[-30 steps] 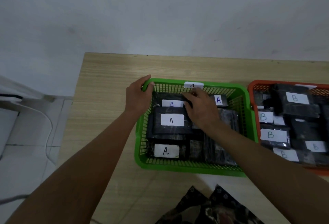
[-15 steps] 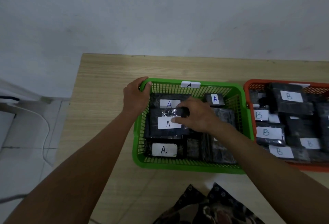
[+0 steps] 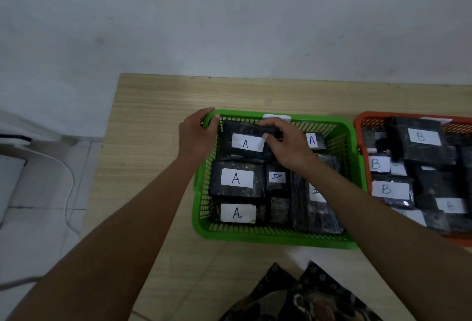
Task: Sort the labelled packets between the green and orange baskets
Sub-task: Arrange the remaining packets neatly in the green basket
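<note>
Right hand (image 3: pixel 288 146) has shifted back to the far A packet (image 3: pixel 246 142) in the green basket (image 3: pixel 278 237), fingers pinching its right end. Left hand (image 3: pixel 195 137) grips the basket's far-left rim. Orange basket (image 3: pixel 360 123) sits beside it on the table (image 3: pixel 153 121).

The orange plastic basket (image 3: pixel 362 126) runs off the right edge, so only part of it shows; the white paper tag (image 3: pixel 274 117) on the far rim of the green plastic basket (image 3: pixel 268 237) is half hidden behind the right hand (image 3: pixel 286 146), so its letter cannot be read; the white label (image 3: pixel 316 193) on a black wrapped packet (image 3: pixel 319 216) is partly covered by the right arm; the dark patterned cloth (image 3: pixel 301 297) is cut off at the bottom.
</note>
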Demonstrator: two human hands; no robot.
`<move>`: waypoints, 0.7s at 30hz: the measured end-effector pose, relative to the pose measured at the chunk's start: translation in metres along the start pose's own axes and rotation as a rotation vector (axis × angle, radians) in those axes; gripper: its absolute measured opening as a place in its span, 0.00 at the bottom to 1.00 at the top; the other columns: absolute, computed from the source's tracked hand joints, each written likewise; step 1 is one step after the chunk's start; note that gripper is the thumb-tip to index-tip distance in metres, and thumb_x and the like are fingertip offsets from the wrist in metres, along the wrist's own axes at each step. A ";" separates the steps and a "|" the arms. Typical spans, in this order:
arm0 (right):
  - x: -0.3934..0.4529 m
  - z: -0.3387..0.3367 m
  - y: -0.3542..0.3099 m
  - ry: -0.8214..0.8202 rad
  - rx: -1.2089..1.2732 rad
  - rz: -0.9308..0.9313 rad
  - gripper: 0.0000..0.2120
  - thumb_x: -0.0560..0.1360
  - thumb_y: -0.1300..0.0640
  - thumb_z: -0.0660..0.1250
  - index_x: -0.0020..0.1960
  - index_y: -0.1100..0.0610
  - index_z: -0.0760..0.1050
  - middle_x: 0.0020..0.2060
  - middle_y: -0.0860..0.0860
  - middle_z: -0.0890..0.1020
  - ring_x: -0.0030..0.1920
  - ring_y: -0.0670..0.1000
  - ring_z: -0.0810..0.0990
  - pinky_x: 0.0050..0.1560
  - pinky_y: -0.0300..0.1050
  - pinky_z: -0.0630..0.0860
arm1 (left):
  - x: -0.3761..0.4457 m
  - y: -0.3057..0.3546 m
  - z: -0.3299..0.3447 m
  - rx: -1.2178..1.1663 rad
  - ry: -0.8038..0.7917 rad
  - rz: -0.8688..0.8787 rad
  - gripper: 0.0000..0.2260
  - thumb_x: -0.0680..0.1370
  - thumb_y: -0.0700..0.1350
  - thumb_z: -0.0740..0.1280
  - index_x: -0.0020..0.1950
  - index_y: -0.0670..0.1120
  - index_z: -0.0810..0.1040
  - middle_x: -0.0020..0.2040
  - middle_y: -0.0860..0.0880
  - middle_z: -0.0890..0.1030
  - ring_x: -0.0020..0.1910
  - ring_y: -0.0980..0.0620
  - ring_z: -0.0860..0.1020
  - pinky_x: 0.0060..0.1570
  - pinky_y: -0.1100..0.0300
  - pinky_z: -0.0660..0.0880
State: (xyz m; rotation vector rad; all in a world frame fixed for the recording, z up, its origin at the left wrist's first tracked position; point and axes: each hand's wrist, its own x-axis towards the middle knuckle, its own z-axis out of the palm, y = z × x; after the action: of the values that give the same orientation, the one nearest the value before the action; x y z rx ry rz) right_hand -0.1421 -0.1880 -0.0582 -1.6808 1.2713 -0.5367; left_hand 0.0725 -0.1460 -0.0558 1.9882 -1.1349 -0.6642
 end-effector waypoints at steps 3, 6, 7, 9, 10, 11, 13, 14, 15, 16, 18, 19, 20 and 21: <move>0.001 0.008 -0.002 -0.063 -0.045 -0.007 0.14 0.79 0.65 0.63 0.61 0.55 0.79 0.50 0.44 0.77 0.47 0.42 0.76 0.55 0.39 0.72 | 0.000 0.000 -0.001 -0.006 0.001 0.000 0.15 0.79 0.49 0.67 0.62 0.45 0.80 0.57 0.48 0.83 0.53 0.60 0.77 0.53 0.70 0.69; -0.002 0.019 0.001 0.071 -0.311 -0.137 0.15 0.78 0.63 0.65 0.63 0.56 0.79 0.54 0.52 0.80 0.56 0.54 0.78 0.61 0.44 0.72 | -0.001 0.000 -0.002 0.006 0.003 -0.007 0.15 0.79 0.49 0.67 0.63 0.45 0.80 0.57 0.49 0.83 0.52 0.60 0.76 0.47 0.80 0.66; -0.005 0.022 0.003 0.125 -0.435 -0.184 0.15 0.77 0.62 0.66 0.63 0.56 0.79 0.55 0.54 0.81 0.58 0.57 0.78 0.61 0.48 0.73 | -0.001 0.001 -0.002 0.013 0.006 -0.006 0.15 0.79 0.49 0.67 0.63 0.45 0.80 0.57 0.49 0.83 0.52 0.61 0.76 0.47 0.82 0.65; -0.013 0.025 0.004 0.220 -0.606 -0.236 0.16 0.76 0.60 0.68 0.63 0.55 0.79 0.58 0.55 0.80 0.61 0.59 0.76 0.59 0.54 0.74 | -0.002 0.002 -0.002 0.026 0.012 -0.005 0.16 0.79 0.50 0.67 0.64 0.45 0.79 0.59 0.48 0.82 0.53 0.61 0.75 0.51 0.77 0.66; -0.017 0.026 0.004 0.236 -0.634 -0.247 0.16 0.75 0.59 0.69 0.62 0.54 0.79 0.60 0.54 0.80 0.62 0.59 0.76 0.59 0.56 0.73 | -0.002 0.003 -0.003 0.032 0.014 -0.006 0.16 0.79 0.50 0.67 0.64 0.44 0.79 0.59 0.48 0.82 0.54 0.61 0.75 0.54 0.72 0.67; -0.020 0.026 0.005 0.232 -0.629 -0.263 0.16 0.75 0.59 0.69 0.62 0.55 0.80 0.60 0.54 0.79 0.62 0.59 0.76 0.59 0.57 0.74 | -0.003 0.004 -0.003 0.042 0.018 -0.003 0.17 0.79 0.50 0.66 0.65 0.44 0.78 0.60 0.48 0.82 0.54 0.60 0.75 0.56 0.69 0.67; -0.026 0.026 0.007 0.158 -0.593 -0.277 0.17 0.75 0.58 0.70 0.64 0.56 0.78 0.62 0.55 0.79 0.63 0.59 0.76 0.60 0.58 0.75 | -0.005 0.005 -0.004 0.070 0.027 0.003 0.17 0.79 0.50 0.65 0.65 0.44 0.78 0.60 0.47 0.81 0.57 0.57 0.76 0.59 0.66 0.69; -0.027 0.027 0.007 0.093 -0.595 -0.268 0.19 0.76 0.56 0.69 0.67 0.56 0.76 0.64 0.56 0.78 0.65 0.59 0.75 0.62 0.59 0.74 | -0.007 0.004 -0.005 0.085 0.026 -0.001 0.18 0.80 0.51 0.65 0.66 0.44 0.77 0.61 0.46 0.81 0.59 0.54 0.77 0.61 0.63 0.69; -0.028 0.026 0.008 0.021 -0.607 -0.249 0.22 0.77 0.54 0.67 0.70 0.57 0.73 0.68 0.56 0.75 0.68 0.58 0.72 0.65 0.58 0.72 | -0.009 0.003 -0.006 0.100 0.016 -0.009 0.18 0.80 0.51 0.64 0.67 0.44 0.76 0.62 0.46 0.80 0.61 0.51 0.77 0.63 0.61 0.69; -0.029 0.026 0.009 -0.054 -0.620 -0.222 0.24 0.79 0.52 0.65 0.73 0.57 0.69 0.71 0.56 0.72 0.72 0.57 0.68 0.68 0.58 0.68 | -0.012 0.002 -0.006 0.110 0.001 -0.023 0.19 0.80 0.51 0.63 0.68 0.44 0.75 0.64 0.45 0.79 0.63 0.49 0.76 0.65 0.59 0.68; -0.028 0.026 0.010 -0.164 -0.672 -0.179 0.25 0.80 0.50 0.62 0.75 0.56 0.66 0.75 0.55 0.65 0.76 0.56 0.62 0.72 0.58 0.62 | -0.019 -0.001 -0.010 0.112 -0.030 -0.062 0.20 0.81 0.51 0.62 0.70 0.44 0.73 0.67 0.45 0.77 0.65 0.48 0.75 0.65 0.60 0.67; -0.028 0.026 0.010 -0.198 -0.711 -0.167 0.25 0.80 0.50 0.61 0.75 0.55 0.65 0.77 0.54 0.63 0.77 0.55 0.58 0.74 0.59 0.60 | -0.023 -0.002 -0.013 0.102 -0.041 -0.083 0.20 0.81 0.51 0.61 0.72 0.45 0.71 0.68 0.44 0.76 0.66 0.48 0.74 0.63 0.61 0.66; -0.028 0.027 0.010 -0.225 -0.745 -0.156 0.25 0.80 0.49 0.60 0.76 0.54 0.65 0.78 0.53 0.60 0.78 0.55 0.56 0.74 0.60 0.58 | -0.027 -0.002 -0.014 0.084 -0.046 -0.103 0.21 0.81 0.51 0.61 0.72 0.45 0.70 0.69 0.44 0.75 0.66 0.48 0.74 0.62 0.63 0.66; -0.029 0.027 0.009 -0.245 -0.766 -0.144 0.25 0.81 0.48 0.60 0.76 0.53 0.63 0.78 0.52 0.58 0.78 0.55 0.54 0.75 0.60 0.56 | -0.032 -0.002 -0.016 0.063 -0.047 -0.120 0.21 0.82 0.51 0.60 0.73 0.45 0.69 0.69 0.44 0.75 0.65 0.48 0.74 0.60 0.63 0.66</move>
State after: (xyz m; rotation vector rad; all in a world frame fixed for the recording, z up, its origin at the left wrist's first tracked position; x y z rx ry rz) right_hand -0.1365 -0.1506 -0.0734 -2.3905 1.2539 0.1140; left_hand 0.0702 -0.1116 -0.0455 2.1176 -1.0820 -0.7483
